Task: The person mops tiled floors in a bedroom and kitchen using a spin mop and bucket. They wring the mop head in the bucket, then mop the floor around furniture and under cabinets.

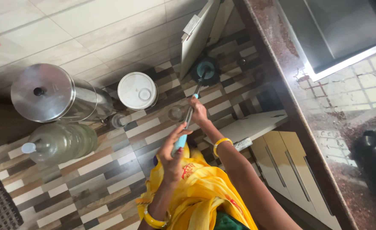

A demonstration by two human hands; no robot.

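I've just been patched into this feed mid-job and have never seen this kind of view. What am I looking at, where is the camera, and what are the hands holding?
There is no machine here: one camera sits on a person's head and looks straight down. Both bare hands grip a long mop handle, the left hand lower, near its blue grip, the right hand further along. The round mop head rests on the striped tile floor. On the floor stand a steel container with lid, a clear water jug and a white-lidded bucket. At the right runs a stone counter with open cabinet doors below.
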